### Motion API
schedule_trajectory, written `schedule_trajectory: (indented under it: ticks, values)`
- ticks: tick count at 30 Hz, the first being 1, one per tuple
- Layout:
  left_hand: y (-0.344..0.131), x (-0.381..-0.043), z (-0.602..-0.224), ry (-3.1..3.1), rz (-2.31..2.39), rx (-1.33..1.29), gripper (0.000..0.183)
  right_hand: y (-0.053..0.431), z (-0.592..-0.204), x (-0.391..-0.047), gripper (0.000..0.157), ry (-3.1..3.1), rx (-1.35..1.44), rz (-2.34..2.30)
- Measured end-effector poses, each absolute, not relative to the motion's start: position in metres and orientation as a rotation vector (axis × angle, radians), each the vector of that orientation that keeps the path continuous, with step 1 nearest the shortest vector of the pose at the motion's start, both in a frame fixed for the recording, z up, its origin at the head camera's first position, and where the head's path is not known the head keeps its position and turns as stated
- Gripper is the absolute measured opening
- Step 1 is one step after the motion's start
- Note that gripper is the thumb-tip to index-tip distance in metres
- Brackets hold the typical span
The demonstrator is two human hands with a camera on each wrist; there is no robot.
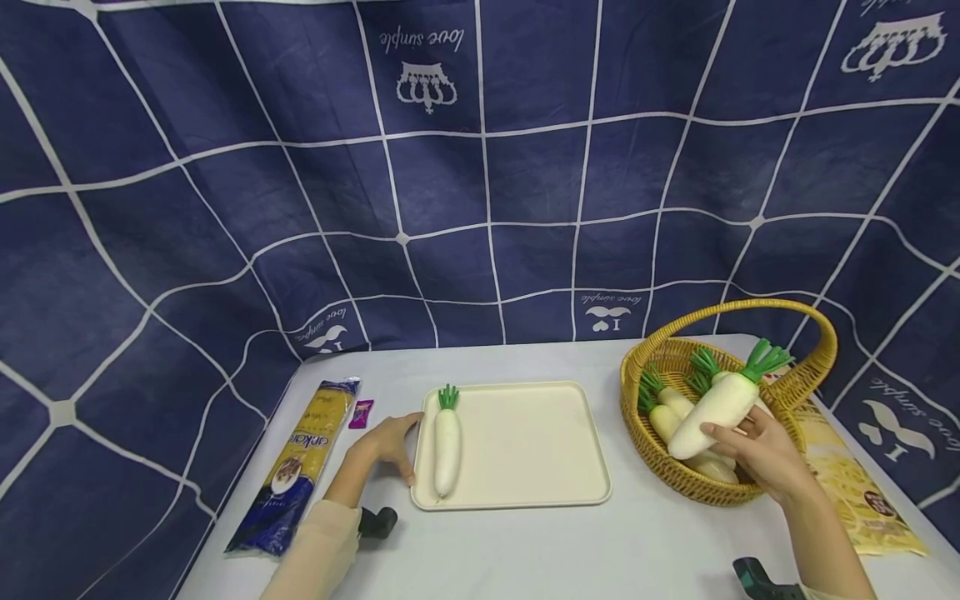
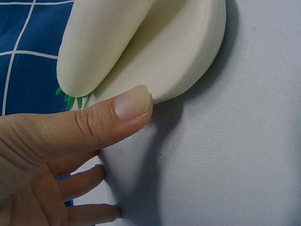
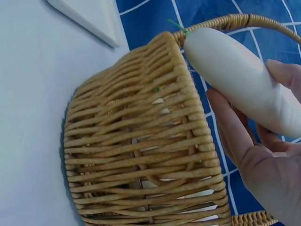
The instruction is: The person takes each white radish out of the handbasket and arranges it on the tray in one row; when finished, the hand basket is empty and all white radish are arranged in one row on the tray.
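Observation:
My right hand [image 1: 765, 454] grips a white radish [image 1: 716, 414] with green leaves and holds it tilted over the wicker basket [image 1: 652, 454]. In the right wrist view the radish [image 3: 235, 70] lies between thumb and fingers, above the basket's rim. More white radishes [image 1: 663, 421] lie inside the basket, partly hidden by the held one. At the left, a cream tray [image 1: 525, 446] carries another white radish [image 1: 447, 450] near its left edge, leaves pointing away from me. My left hand [image 1: 388, 446] is beside that edge with fingers spread; its thumb [image 2: 131, 103] is right at the tray's rim.
A blue-and-gold packet [image 1: 300, 467] and a small purple packet [image 1: 361, 414] lie left of the tray. To the right, a yellow package [image 1: 855, 492] is partly behind the basket. A blue checked cloth [image 1: 540, 175] hangs behind the white table [image 1: 555, 550]. The basket's handle arches high.

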State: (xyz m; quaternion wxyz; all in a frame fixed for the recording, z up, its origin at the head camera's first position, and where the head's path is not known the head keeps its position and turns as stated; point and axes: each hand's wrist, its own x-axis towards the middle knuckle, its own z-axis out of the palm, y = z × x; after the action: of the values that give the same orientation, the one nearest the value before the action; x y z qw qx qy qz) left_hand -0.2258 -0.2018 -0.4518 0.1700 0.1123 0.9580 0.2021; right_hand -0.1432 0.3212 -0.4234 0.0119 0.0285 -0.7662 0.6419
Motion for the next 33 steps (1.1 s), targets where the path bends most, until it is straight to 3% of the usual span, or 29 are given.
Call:
schedule_trajectory:
  ticks: [9, 19, 33]
  values:
    - [-0.202, -0.225, -0.452, 2.722, 0.585, 0.316, 0.112, 0.316, -0.427, -0.140, 0.069, -2.277, 0.214, 2.013]
    - [-0.202, -0.224, -0.452, 2.729, 0.578, 0.317, 0.111, 0.287, -0.405, -0.130, 0.060, -2.398, 0.290, 1.850]
    - [-0.202, -0.224, -0.452, 2.731, 0.577, 0.316, 0.111, 0.243, -0.401, -0.142, 0.054, -2.446, 0.569, 1.805]
